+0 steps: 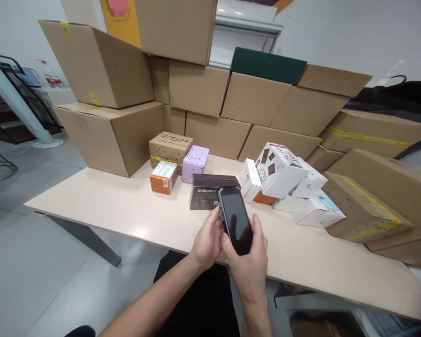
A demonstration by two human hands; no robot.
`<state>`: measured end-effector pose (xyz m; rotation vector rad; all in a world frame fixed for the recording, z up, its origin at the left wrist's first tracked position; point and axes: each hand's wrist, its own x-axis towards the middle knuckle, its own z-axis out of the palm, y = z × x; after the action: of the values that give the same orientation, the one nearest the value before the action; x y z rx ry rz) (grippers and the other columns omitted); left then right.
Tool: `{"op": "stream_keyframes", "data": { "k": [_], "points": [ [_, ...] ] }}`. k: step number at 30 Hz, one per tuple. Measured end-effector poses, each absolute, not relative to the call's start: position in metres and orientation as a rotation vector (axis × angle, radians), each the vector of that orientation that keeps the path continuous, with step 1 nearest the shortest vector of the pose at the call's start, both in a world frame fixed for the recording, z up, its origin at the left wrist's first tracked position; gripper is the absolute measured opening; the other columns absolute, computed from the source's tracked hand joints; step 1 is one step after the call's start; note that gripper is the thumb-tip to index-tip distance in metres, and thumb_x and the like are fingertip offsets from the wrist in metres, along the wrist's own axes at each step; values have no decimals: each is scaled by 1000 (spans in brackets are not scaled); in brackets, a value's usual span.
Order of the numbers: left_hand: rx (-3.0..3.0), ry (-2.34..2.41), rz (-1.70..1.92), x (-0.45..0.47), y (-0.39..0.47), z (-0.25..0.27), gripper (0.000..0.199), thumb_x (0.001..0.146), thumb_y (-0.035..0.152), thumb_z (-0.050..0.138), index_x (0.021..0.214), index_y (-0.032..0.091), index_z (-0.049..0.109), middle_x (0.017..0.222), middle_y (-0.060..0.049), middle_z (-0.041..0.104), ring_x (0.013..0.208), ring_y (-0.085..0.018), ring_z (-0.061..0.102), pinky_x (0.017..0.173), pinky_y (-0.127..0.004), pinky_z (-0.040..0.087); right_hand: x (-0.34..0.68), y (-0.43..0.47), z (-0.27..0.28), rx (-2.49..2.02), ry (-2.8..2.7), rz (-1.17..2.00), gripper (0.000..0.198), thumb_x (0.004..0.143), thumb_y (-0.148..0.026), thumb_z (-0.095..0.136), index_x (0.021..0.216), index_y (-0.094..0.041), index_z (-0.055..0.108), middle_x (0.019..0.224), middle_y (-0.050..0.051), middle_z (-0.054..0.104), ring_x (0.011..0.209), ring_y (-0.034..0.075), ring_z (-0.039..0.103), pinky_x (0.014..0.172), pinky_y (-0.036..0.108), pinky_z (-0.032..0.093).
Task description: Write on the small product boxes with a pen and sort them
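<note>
Above the table's front edge I hold a thick black smartphone (235,220), tilted, its screen dark. My right hand (248,262) wraps its lower end, with the thumb on one side and fingers on the other. At the phone's left edge, my left hand (207,241) is closed against it; some of its fingers are hidden behind. Just beyond the phone lies a dark brown box (205,199) with pale lettering, partly covered by it. Left of that box stand a purple box (195,163) and a small orange-and-white box (163,179).
A printed brown carton (170,145) stands behind the small boxes. White boxes (279,171) are heaped at right, beside a taped carton (365,206). Large cardboard boxes (217,135) wall off the back of the table (126,206). More stacked boxes (94,135) stand at left.
</note>
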<state>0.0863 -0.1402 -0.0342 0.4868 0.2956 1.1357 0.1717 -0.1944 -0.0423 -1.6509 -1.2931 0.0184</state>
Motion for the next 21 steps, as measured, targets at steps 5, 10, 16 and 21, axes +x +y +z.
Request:
{"op": "stream_keyframes", "data": {
  "k": [5,10,16,21],
  "points": [
    [294,329,1113,87,-131,-17,39,98,39,47,111,11,71,103,-11,76,109,-27,68,109,-43,46,162,-180,-39,-1603,-1386,-118,81,83,-44,67,152,-19,33,137,19,55,124,33,52,98,51,47],
    [281,296,1065,85,-125,-8,39,95,41,50,112,12,69,105,-12,75,108,-27,69,108,-45,47,163,-177,-29,-1590,-1415,-196,80,83,-44,67,152,-20,32,137,18,56,123,33,53,96,51,48],
    [259,257,1064,87,-118,2,34,94,39,50,106,13,70,101,-11,75,110,-29,68,109,-47,45,167,-171,-18,-1578,-1421,-262,81,83,-43,68,152,-20,33,136,17,57,121,33,54,97,52,48],
    [210,243,1056,86,-112,5,31,94,35,50,99,14,71,93,-8,76,107,-27,69,108,-45,46,169,-166,-15,-1570,-1448,-280,82,82,-43,68,152,-19,32,136,18,57,122,33,53,96,52,48]
  ]
}}
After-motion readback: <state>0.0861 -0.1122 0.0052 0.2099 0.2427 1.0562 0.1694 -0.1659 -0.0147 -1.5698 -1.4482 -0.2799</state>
